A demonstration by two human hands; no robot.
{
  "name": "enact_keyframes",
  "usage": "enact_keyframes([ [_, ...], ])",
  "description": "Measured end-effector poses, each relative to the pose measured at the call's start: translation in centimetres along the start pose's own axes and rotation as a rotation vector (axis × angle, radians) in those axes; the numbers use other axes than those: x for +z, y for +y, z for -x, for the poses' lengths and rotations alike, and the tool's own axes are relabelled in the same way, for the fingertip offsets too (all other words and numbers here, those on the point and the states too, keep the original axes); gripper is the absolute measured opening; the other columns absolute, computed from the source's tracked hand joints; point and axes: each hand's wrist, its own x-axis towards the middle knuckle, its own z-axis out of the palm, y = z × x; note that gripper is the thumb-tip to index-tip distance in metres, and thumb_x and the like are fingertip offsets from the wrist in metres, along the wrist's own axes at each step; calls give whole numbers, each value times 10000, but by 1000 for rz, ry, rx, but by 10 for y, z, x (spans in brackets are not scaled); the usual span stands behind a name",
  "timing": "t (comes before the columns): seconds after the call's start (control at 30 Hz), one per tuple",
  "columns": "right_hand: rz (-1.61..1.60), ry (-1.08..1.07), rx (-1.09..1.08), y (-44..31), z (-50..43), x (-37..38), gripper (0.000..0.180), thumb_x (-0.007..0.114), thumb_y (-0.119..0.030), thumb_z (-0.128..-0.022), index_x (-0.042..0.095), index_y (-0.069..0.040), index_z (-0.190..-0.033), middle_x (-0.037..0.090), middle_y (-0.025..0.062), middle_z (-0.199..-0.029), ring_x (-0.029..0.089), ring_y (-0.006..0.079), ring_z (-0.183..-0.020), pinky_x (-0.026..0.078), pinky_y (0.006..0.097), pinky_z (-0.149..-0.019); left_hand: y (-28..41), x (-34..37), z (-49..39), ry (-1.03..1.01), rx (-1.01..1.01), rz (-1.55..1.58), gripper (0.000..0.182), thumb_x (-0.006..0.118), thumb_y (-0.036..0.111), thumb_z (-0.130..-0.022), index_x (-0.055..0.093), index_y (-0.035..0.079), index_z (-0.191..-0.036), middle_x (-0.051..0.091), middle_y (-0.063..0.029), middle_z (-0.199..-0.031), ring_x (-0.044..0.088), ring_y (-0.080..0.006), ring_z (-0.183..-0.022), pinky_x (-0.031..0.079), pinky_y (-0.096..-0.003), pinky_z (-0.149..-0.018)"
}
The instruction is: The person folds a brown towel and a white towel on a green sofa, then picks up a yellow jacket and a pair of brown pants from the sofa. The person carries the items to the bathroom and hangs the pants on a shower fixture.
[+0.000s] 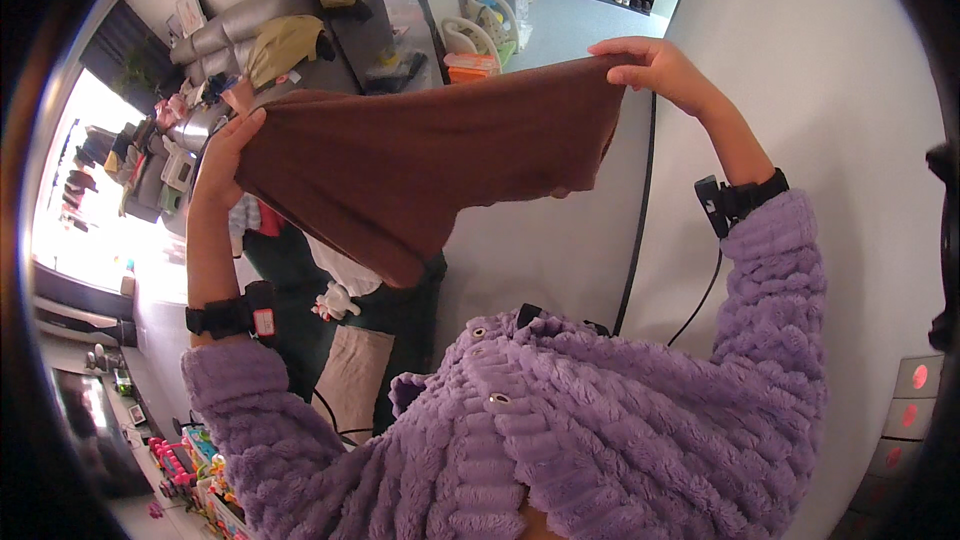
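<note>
A piece of brown cloth, apparently a garment, is stretched out in the air between my two hands. My left hand pinches its left end, thumb on top. At the upper right, my right hand holds the other end between thumb and fingers. The cloth's lower edge hangs free, with one part drooping lowest near the middle. Below it, a folded beige cloth and a small white plush toy lie on a dark green surface. A white cloth lies partly hidden behind the brown one.
A grey sofa with a khaki garment and piled clothes stands at the upper left. Orange containers and white chair frames are beyond the cloth. Colourful toys are at the lower left; a white wall rises on the right.
</note>
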Motion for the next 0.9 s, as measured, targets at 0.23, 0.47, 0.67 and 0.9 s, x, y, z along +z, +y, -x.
enact_keyframes([
  [0.23,168,19,-23,11,-10,-1,253,656,-275,-829,700,-72,-973,632,28,-915,567,138,-895,442,276,-790,4,0,3,8,-20,-28,289,598,258,-890,597,28,-1067,661,-63,-989,644,-135,-825,516,-259,-755],
  [0.47,-233,273,33,35,-23,-11,290,528,-302,-924,615,-44,-1025,597,-2,-947,533,107,-899,416,260,-833,0,-3,8,-161,-95,-85,351,536,274,-920,562,-10,-1124,641,-90,-1055,639,-155,-877,516,-284,-788],
  [0.67,-468,370,-14,34,-31,-21,285,451,-285,-967,565,-28,-1022,605,16,-937,546,99,-841,439,255,-808,-6,-5,8,-217,-117,11,378,528,283,-923,543,-7,-1165,617,-91,-1118,616,-159,-960,497,-308,-852],
  [0.9,-148,54,37,-2,-10,-23,225,602,-262,-871,628,-58,-961,612,-9,-851,543,78,-766,440,241,-736,-15,-10,5,-90,35,-21,272,503,254,-947,568,42,-1105,622,-38,-1054,589,-112,-930,467,-272,-835],
])
